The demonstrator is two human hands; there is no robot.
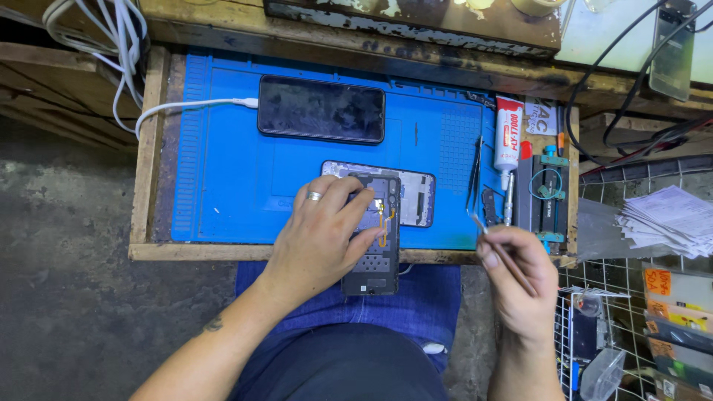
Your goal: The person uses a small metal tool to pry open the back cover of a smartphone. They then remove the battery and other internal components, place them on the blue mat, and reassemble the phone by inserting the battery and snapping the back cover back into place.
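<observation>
The left hand (327, 234) holds an opened dark phone (373, 238) at the blue mat's (223, 163) edge, while the right hand's (520, 278) fingers (489, 256) pinch thin tweezers (496, 245).

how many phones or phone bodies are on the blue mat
3: a black phone at the mat's top on a white cable; an opened phone body under the left hand; another frame behind it.

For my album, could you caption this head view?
Left hand steadies an opened phone on a blue mat; right hand holds tweezers.
</observation>
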